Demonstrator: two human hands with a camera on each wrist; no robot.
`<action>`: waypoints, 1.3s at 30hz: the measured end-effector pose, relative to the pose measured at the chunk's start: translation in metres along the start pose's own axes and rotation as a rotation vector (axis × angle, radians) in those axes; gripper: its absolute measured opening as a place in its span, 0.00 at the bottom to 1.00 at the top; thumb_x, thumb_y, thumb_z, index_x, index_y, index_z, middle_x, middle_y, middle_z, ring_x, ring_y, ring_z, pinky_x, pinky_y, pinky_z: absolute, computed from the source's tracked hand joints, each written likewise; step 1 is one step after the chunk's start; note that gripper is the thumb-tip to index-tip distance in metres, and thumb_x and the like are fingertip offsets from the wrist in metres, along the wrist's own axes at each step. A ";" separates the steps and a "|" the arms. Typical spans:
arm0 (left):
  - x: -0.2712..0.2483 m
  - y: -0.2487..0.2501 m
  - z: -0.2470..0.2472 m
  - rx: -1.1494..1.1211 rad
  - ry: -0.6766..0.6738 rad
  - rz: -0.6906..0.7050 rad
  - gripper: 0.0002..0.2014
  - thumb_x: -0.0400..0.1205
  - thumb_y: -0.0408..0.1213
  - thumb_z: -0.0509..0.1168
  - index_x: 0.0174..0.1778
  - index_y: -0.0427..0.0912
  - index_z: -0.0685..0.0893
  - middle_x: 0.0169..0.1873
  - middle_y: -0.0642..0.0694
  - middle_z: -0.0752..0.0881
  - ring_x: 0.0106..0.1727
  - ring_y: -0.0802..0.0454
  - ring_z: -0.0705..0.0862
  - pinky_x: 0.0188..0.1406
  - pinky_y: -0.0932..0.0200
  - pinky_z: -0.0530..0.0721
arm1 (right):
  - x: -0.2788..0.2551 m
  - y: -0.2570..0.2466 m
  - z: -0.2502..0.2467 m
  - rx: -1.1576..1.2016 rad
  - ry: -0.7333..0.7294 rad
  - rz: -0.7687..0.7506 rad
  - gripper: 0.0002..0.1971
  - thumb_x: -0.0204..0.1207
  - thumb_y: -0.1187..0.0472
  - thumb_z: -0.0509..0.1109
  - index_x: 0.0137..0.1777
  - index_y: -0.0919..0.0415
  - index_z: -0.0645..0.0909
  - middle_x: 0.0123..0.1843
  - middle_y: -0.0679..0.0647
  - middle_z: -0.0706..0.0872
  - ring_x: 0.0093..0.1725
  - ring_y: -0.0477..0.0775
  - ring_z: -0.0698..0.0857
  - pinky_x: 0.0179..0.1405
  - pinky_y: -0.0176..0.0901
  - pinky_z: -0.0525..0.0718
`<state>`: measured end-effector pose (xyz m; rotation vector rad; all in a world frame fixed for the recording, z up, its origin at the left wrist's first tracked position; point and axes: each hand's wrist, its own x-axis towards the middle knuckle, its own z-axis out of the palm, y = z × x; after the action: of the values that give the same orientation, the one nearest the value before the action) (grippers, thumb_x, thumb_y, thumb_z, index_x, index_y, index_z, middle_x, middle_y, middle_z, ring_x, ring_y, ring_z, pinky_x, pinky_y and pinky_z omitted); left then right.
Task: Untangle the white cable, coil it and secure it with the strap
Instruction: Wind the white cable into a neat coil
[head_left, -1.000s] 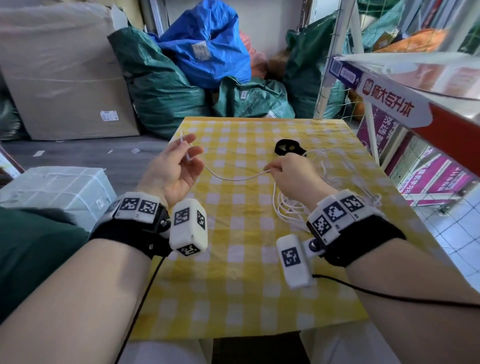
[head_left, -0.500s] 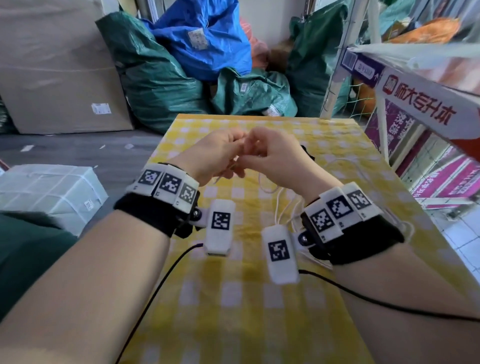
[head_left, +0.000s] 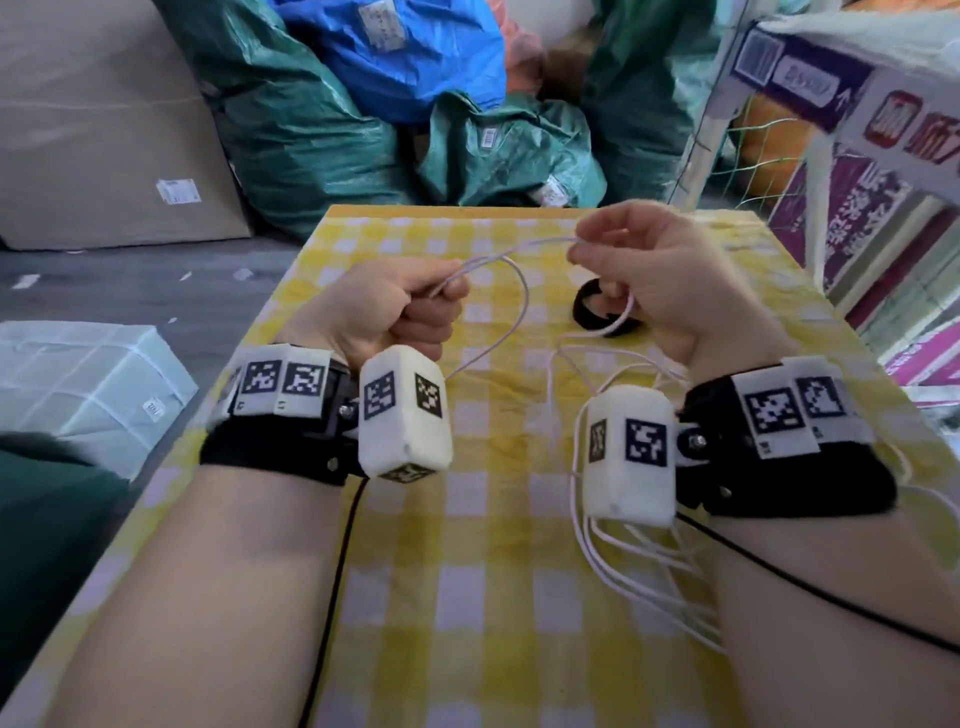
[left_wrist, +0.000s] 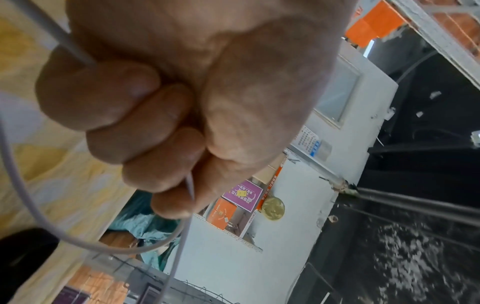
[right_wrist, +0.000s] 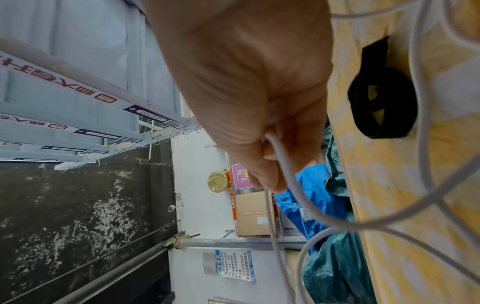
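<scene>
A worktop (head_left: 509, 597) under a yellow-and-white checked cloth stands on a grey floor (head_left: 130, 275). Beyond its far edge lie green sacks (head_left: 311, 130) and a blue sack (head_left: 415, 57); left of them a cardboard box (head_left: 104, 130), right a white shelf rack (head_left: 857, 93).

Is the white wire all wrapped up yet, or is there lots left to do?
Not yet. The left hand grips the white cable in a fist and the right hand pinches it, with one loop hanging between them. Loose strands lie on the checked tablecloth near the right wrist. The black strap lies unused there, so most coiling and the strapping remain.
</scene>
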<state>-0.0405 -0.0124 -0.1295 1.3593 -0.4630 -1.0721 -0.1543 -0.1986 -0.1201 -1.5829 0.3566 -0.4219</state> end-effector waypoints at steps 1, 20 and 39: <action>0.002 -0.001 0.000 -0.032 -0.008 0.002 0.19 0.85 0.43 0.49 0.27 0.46 0.69 0.15 0.55 0.57 0.20 0.57 0.47 0.15 0.66 0.48 | 0.003 0.000 0.001 0.020 0.043 -0.021 0.07 0.74 0.71 0.72 0.42 0.58 0.81 0.42 0.58 0.82 0.21 0.42 0.71 0.21 0.34 0.77; 0.014 -0.004 0.006 -0.274 -0.205 0.008 0.22 0.83 0.50 0.51 0.22 0.47 0.66 0.16 0.55 0.57 0.18 0.58 0.51 0.14 0.68 0.57 | 0.017 0.024 0.009 -0.238 0.255 -0.038 0.07 0.79 0.59 0.68 0.43 0.47 0.85 0.45 0.54 0.91 0.33 0.45 0.78 0.38 0.43 0.77; 0.018 -0.012 0.007 -0.096 0.081 0.031 0.15 0.88 0.40 0.49 0.51 0.40 0.82 0.23 0.49 0.70 0.21 0.57 0.65 0.20 0.66 0.70 | 0.009 0.021 0.018 -0.117 -0.123 0.041 0.16 0.86 0.55 0.58 0.40 0.59 0.82 0.21 0.43 0.64 0.20 0.44 0.62 0.21 0.37 0.65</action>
<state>-0.0418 -0.0298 -0.1440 1.3013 -0.3671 -0.9972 -0.1374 -0.1883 -0.1416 -1.7039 0.3239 -0.2743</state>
